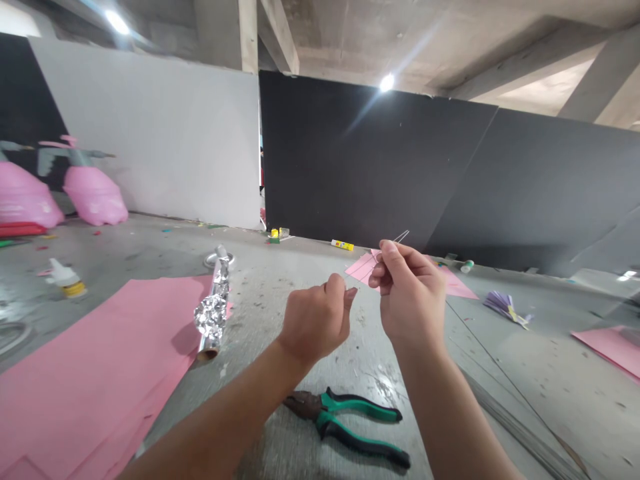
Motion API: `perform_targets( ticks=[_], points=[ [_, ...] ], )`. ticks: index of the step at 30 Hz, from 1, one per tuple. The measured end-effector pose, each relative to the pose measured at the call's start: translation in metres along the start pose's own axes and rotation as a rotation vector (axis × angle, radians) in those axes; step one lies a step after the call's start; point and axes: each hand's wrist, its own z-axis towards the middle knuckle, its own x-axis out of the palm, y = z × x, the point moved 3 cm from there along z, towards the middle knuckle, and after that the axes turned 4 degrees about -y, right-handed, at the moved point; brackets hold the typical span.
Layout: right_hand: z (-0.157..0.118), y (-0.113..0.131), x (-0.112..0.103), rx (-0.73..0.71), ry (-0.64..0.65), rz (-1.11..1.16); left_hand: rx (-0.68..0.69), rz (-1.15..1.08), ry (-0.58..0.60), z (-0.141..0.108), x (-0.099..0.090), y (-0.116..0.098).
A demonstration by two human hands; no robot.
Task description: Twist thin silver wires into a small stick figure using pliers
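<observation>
A concrete floor [365, 353] littered with paper scraps runs toward a tall black panel [360, 153] and a white panel [150, 133], under a concrete ceiling [350, 33] with bright lights. Both hands are raised above the floor. The right hand [410, 300] grips a thin wire [401, 236] between thumb and forefinger, its other fingers curled in, and the end of the wire pokes up past the fingertips. The left hand [315, 323] is curled nearly shut, its thumb and forefinger close together just beside the right hand (whether they pinch anything too fine to see, I cannot tell).

Below the hands lies one pair of pliers [340, 420] with green and black handles, touched by neither hand. To the left, one crumpled roll of foil [213, 313] lies at the edge of a wide spread of pink paper [85, 373]. Behind the right hand are two pieces of pink paper [363, 267], and there is another at the right edge of the view [613, 347]. Counting the rest: one glue bottle [67, 279], one yellow glue stick [343, 245], one small white bottle [467, 267], one purple paper fan [505, 309], and two large pink shapes [95, 197] by the white panel.
</observation>
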Motion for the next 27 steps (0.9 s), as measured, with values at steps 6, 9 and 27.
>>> perform_targets(
  ticks=[6, 9, 27],
  points=[
    [0.001, -0.001, 0.001, 0.009, -0.014, 0.002, 0.051, 0.034, -0.070, -0.002, 0.000, 0.000],
    [0.000, 0.000, 0.001, 0.008, -0.008, -0.021, 0.060, 0.040, -0.071, -0.002, 0.001, 0.000],
    [0.011, 0.005, -0.010, -0.068, -0.039, -0.081, -0.435, -1.368, 0.402, 0.003, 0.007, 0.008]
  ],
)
